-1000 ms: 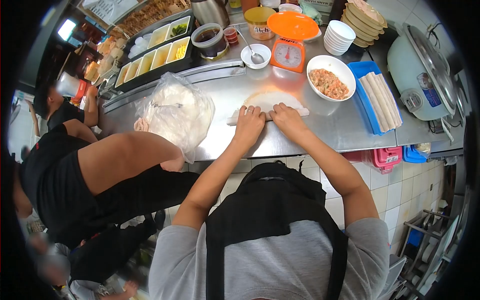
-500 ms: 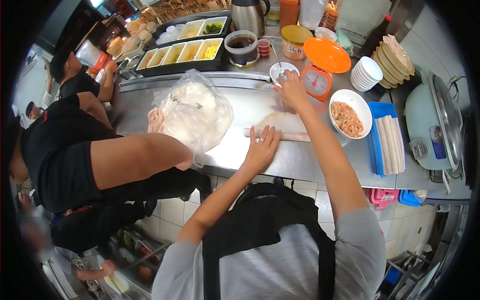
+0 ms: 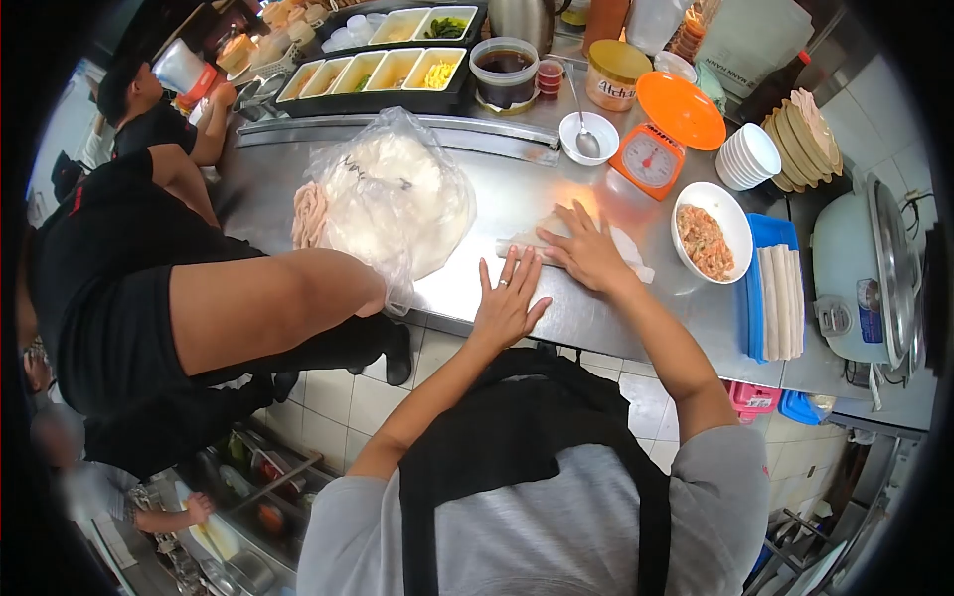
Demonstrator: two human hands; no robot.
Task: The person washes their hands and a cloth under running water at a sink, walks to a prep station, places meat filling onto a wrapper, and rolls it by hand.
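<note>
Both my hands lie over a partly rolled pale wrapper (image 3: 630,254) on the steel counter. My left hand (image 3: 507,303), a ring on one finger, is open with fingers outstretched, the tips at the left end of the roll. My right hand (image 3: 586,250) is open too, pressing the middle of the wrapper and hiding much of it; any filling inside is out of sight. Beyond it stands a small white bowl (image 3: 570,149) with a spoon (image 3: 587,144) resting in it. A white bowl of orange-pink minced filling (image 3: 706,243) sits to the right.
A blue tray (image 3: 755,298) holds several finished rolls (image 3: 782,303). An orange scale (image 3: 648,161) is behind the bowls. Left lies a plastic bag of white wrappers (image 3: 397,204). A co-worker's arm (image 3: 278,303) reaches along the counter's left front. A large cooker (image 3: 855,268) stands far right.
My right hand has let go of the spoon in the small bowl and come down onto the wrapper. The wrapper's far part is now folded nearer the roll. My left hand's fingers have spread.
</note>
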